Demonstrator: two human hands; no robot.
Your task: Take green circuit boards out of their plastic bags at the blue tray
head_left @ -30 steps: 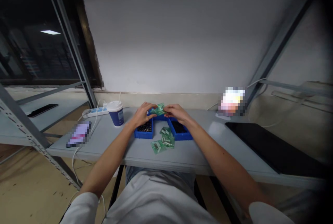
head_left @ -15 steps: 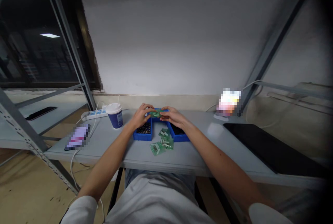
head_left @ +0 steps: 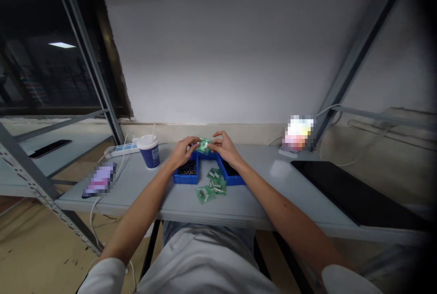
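A small green plastic bag [head_left: 204,145] is pinched between both hands above the rear blue bin [head_left: 209,156]. My left hand [head_left: 185,149] grips its left edge, and my right hand [head_left: 224,147] holds the right edge between thumb and fingers. Below my left hand, the left blue bin [head_left: 186,179] contains many small dark metal parts. The right blue bin [head_left: 234,180] is partly under my right wrist, its contents dark. In front of the bins, several green bags with small parts inside lie on the table, one of them [head_left: 205,194] nearest the front edge.
A lidded cup with a straw [head_left: 150,154] stands left of the bins, by a power strip [head_left: 123,150]. A phone [head_left: 99,180] lies far left. At right are a lit screen [head_left: 297,134] and a flat black panel [head_left: 351,191].
The green bag has been raised and tilted more upright between my hands. My right hand's fingers have lifted and spread a little. The whole view has shifted slightly.
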